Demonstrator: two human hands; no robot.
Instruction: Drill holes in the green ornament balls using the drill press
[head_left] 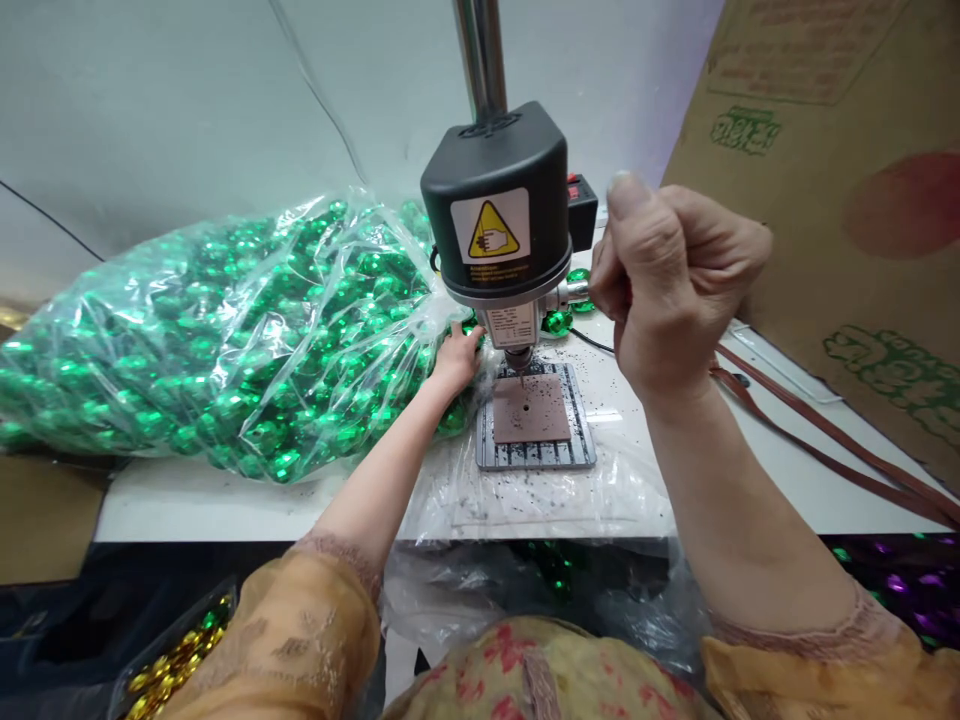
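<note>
Looks like we're at the fetching stage here, if I'm reading it right: the left hand (459,355) is over at the gathered mouth of a big clear plastic bag (427,315), right up against some shiny green balls. Can't tell if those fingertips are apart or closed on one, since they're partly hidden. The right hand (667,280) is bunched together in a tight fist beside the metal hub (576,291) on the right of a small drill press (495,210), but whether it's wrapped around a lever I honestly can't see. I'd say the next move calls for getting one ball clear of that floppy film, with the left fingers well away from the chuck. As for the balls, most fill the bag on the left, faceted and glittery like mini disco balls, and a couple more (559,322) sit on the far right side of the press. Material-wise, the press has a smooth matte black housing on a polished round column (480,60), and its slotted metal base (585,455) carries a flat brown square pad (547,425) with a small dark hole, dark crumbs scattered all round.
</note>
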